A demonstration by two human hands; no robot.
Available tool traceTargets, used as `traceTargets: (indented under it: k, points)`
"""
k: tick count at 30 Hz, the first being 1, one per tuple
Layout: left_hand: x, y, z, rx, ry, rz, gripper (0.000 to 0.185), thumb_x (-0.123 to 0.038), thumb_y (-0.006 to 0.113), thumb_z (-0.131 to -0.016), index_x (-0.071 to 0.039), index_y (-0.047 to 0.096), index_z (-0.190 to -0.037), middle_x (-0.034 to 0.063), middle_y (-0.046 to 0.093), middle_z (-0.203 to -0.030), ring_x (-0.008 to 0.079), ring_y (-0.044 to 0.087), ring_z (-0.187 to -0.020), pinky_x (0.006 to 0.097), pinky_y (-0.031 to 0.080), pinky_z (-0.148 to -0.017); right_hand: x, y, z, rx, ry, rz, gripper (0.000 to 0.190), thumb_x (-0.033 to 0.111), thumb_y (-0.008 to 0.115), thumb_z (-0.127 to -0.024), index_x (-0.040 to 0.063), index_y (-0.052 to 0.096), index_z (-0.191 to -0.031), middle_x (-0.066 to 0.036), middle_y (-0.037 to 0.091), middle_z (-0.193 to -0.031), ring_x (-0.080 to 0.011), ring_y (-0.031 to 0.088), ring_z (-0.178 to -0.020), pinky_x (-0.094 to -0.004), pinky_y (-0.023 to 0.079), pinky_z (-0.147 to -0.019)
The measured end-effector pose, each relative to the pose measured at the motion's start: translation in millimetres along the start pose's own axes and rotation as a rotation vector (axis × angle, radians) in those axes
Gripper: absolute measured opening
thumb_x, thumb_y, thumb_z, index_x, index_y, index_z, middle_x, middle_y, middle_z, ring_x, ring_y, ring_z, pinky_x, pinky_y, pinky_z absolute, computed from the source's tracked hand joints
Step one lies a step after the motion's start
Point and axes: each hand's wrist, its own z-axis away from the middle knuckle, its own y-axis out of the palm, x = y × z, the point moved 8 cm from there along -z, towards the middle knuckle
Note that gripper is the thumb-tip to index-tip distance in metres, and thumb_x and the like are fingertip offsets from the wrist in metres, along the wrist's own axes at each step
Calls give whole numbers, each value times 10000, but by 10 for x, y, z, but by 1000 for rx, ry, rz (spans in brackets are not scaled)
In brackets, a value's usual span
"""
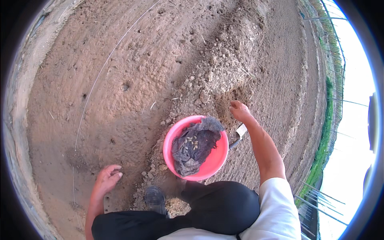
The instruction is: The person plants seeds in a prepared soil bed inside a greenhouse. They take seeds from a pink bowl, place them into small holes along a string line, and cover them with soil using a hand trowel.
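A pink plastic basin (213, 159) stands on the soil before my knees. It holds a crumpled, dark grey damp-looking cloth (201, 150) with several pale seeds (192, 142) lying on it. My right hand (239, 110) is just beyond the basin's upper right side, low over a patch of darker, loosened soil (229, 97). Its fingers are bent together; whether something is between them cannot be told. A hand tool with a flat metal blade (241, 130) and dark handle (235, 143) lies between the basin and my right forearm. My left hand (108, 177) hangs over bare soil at the lower left, fingers apart, holding nothing.
A ridge of crumbly soil clods (210, 72) runs upward from the basin. A thin pale line (103, 67) curves across the flatter soil on the left, where small holes show. My shoe (155, 198) is below the basin. Green plants (325, 132) and thin poles (321, 207) edge the right side.
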Motion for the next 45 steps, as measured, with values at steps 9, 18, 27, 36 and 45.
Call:
traceTargets:
  k: [9, 18, 27, 36, 45]
  points:
    - [-3, -81, -145, -49, -260, 77, 304, -166, 665, -961, -27, 628, -1229, 59, 677, -1031, 151, 674, -885, 321, 583, -708, -227, 503, -355, -481, -104, 16, 320, 260, 551, -966, 29, 551, -1188, -230, 559, -1238, -429, 518, -1184, -503, 416, -1033]
    - [-261, -117, -15, -126, -373, 247, 322, -253, 608, -1004, -31, 619, -1237, 90, 669, -1102, 183, 675, -956, 336, 586, -749, -15, 573, -296, -378, 46, -160, 380, 381, 561, -958, 105, 625, -1212, -239, 612, -1214, -423, 549, -1166, -502, 429, -1019]
    - [-291, -187, -165, -116, -260, 251, 328, -294, 606, -1015, -50, 623, -1234, 97, 652, -1122, 191, 662, -945, 364, 593, -766, -407, 861, -278, 225, 246, -1263, 324, 326, 539, -974, 67, 682, -1107, -62, 720, -1017, -261, 704, -873, -426, 566, -814]
    - [-511, 191, -247, 54, -66, 661, 417, -387, 569, -1043, -15, 595, -1230, 72, 639, -1025, 168, 671, -895, 346, 599, -762, 2082, -392, 490, 316, -148, -1009, 157, 255, 650, -951, 165, 599, -833, 45, 522, -609, -75, 435, -428, -245, 306, -357]
    - [-762, 342, -188, 233, 161, 1656, 615, -590, 431, -1029, -36, 584, -1248, 157, 658, -1234, 308, 660, -1113, 487, 514, -1001, 4952, 1209, 2562, 219, -1110, -311, 162, 183, 641, -893, 27, 619, -852, -186, 661, -802, -356, 639, -706, -451, 529, -678]
